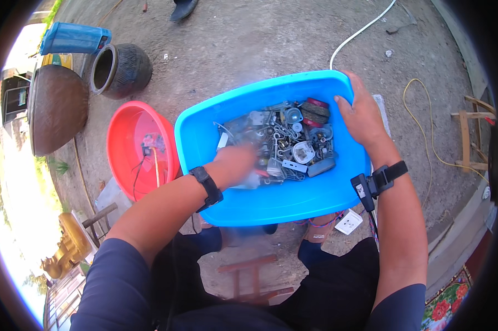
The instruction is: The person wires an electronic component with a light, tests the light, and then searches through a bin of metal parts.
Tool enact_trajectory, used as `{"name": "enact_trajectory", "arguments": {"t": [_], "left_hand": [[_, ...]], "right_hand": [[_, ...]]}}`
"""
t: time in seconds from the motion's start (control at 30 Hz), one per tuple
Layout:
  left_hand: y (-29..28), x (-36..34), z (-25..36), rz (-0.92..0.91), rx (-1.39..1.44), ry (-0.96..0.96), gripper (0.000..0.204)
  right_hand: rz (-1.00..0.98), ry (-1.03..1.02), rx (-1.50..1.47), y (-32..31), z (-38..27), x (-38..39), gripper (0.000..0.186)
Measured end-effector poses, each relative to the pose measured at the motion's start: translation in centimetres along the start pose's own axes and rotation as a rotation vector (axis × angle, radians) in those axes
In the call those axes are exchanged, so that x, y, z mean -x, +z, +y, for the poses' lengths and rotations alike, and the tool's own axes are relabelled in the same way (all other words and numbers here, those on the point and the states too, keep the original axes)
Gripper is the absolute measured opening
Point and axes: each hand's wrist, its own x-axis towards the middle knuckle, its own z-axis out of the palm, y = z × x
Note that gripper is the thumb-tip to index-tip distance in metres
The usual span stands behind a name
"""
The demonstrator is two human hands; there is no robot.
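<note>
Blue tub (293,204) of metal hardware (285,146): right hand (359,113) grips its far rim, blurred left hand (238,165) inside, grip unclear; red basin (125,138) just beside.

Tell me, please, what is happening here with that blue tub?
A seated person's left hand, blurred, is down among the metal hardware heaped in the blue plastic tub. The right hand grips the tub's far rim. A red basin holding a few small parts sits beside it on the dirt ground.

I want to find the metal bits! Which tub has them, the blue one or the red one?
The blue tub between both hands holds the metal bits. The round red tub beside it holds only a few wires.
</note>
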Motion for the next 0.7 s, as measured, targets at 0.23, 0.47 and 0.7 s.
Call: {"name": "enact_trajectory", "arguments": {"t": [0.23,0.47,0.7], "left_hand": [[-1.1,1.8,-0.2,-0.23,-0.322,0.08,0.03],[-1.7,-0.9,-1.1,0.115,-0.211,-0.005,0.023],[-1.2,-5.3,0.4,0.295,-0.216,0.12,0.031]], "right_hand": [[-0.026,0.057,-0.029,-0.4,-0.8,0.0,0.052],[0.009,-0.009,-0.032,-0.2,0.0,0.0,0.051],[0.019,-0.022,-0.009,0.0,-0.2,-0.1,0.05]]}}
